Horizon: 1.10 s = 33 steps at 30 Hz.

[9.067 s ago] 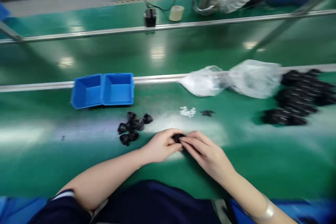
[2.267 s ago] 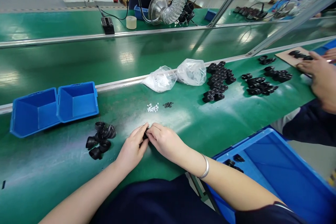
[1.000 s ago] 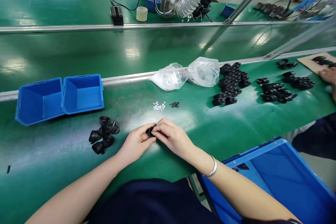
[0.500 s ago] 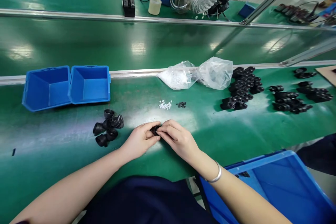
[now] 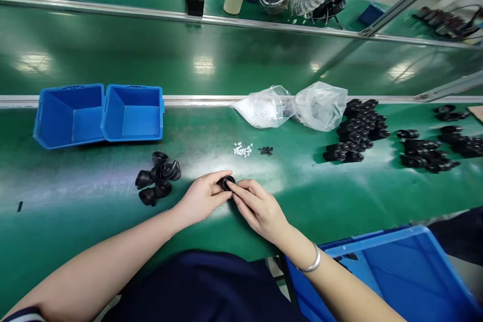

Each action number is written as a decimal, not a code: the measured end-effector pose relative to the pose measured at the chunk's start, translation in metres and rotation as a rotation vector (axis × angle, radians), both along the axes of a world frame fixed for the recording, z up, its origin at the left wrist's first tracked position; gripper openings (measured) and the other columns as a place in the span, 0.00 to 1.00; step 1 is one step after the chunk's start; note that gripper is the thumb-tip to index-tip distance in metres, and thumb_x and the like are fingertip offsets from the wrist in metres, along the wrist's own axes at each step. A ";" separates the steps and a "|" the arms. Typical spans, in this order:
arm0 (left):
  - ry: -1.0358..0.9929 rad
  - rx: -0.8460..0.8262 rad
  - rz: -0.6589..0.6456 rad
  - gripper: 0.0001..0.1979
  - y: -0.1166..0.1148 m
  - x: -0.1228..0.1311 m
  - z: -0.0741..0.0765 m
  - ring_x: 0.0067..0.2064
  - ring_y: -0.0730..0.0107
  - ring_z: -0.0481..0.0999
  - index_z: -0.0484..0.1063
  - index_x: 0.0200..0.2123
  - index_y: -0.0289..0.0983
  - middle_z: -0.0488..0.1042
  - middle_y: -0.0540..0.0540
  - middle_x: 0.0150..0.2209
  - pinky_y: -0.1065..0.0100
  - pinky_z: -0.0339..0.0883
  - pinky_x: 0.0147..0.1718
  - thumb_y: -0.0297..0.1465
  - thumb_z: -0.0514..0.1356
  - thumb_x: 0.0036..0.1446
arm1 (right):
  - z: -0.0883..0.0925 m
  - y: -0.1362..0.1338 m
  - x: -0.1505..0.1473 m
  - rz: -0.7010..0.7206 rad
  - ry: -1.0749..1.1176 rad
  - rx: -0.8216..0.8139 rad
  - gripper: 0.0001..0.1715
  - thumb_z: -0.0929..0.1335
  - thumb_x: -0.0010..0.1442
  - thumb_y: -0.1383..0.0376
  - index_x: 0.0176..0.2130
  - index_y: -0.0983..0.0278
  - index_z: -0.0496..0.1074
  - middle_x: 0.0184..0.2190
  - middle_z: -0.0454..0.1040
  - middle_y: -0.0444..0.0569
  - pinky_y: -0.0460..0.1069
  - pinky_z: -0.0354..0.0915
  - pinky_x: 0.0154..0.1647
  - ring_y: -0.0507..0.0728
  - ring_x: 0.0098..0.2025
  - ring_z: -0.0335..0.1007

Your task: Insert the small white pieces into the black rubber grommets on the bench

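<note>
My left hand (image 5: pixel 202 197) is closed around a small black cup-shaped plastic fitting (image 5: pixel 227 181), its round opening turned up toward me. My right hand (image 5: pixel 261 209) has its index finger stretched into that opening, with the thumb lower and apart; I see nothing held in it. Anything inside the fitting is too small to make out. Beyond the hands lie a little pile of white pieces (image 5: pixel 242 149) and a cluster of tiny black rings (image 5: pixel 266 151). To the left sits a group of black elbow-shaped fittings (image 5: pixel 160 176).
Two blue bins (image 5: pixel 132 123) stand at the back left. Clear plastic bags (image 5: pixel 320 105) lie against the metal rail. Rows of black fittings (image 5: pixel 356 131) stand to the right. A large blue crate (image 5: pixel 411 271) is at the lower right, by my right forearm.
My right index finger now reaches into the opening, where the fingertips were pinched at the rim before. The fitting's opening has turned more toward me. The view has shifted slightly.
</note>
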<state>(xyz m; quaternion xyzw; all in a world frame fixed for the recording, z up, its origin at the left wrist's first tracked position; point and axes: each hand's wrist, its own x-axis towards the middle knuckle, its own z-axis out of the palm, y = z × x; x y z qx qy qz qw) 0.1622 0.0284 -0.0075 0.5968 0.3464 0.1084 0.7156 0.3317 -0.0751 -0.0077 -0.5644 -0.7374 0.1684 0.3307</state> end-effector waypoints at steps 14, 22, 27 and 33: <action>-0.003 0.109 0.013 0.24 -0.002 -0.001 -0.001 0.24 0.73 0.63 0.70 0.56 0.34 0.62 0.57 0.18 0.68 0.65 0.32 0.30 0.60 0.55 | -0.004 -0.004 0.000 -0.003 -0.262 0.083 0.36 0.62 0.66 0.75 0.69 0.62 0.52 0.43 0.70 0.56 0.53 0.73 0.40 0.60 0.42 0.71; -0.064 0.042 0.037 0.24 -0.002 -0.001 -0.004 0.29 0.69 0.73 0.70 0.56 0.37 0.73 0.52 0.24 0.67 0.70 0.35 0.30 0.62 0.55 | -0.009 -0.008 0.000 -0.006 -0.244 0.107 0.39 0.62 0.65 0.76 0.70 0.61 0.50 0.42 0.71 0.56 0.52 0.73 0.38 0.59 0.41 0.71; -0.084 -0.008 0.028 0.25 -0.004 -0.001 -0.005 0.34 0.65 0.77 0.69 0.57 0.37 0.78 0.48 0.31 0.64 0.71 0.39 0.30 0.62 0.55 | -0.007 -0.008 0.001 0.014 -0.168 0.085 0.39 0.63 0.64 0.77 0.69 0.60 0.52 0.43 0.69 0.56 0.52 0.72 0.38 0.59 0.41 0.70; -0.075 -0.012 -0.003 0.25 -0.004 -0.001 -0.005 0.28 0.71 0.71 0.68 0.58 0.36 0.72 0.52 0.25 0.67 0.68 0.34 0.31 0.62 0.56 | -0.007 -0.007 -0.001 -0.037 -0.078 0.111 0.39 0.62 0.64 0.79 0.69 0.59 0.54 0.42 0.69 0.55 0.51 0.73 0.38 0.57 0.40 0.70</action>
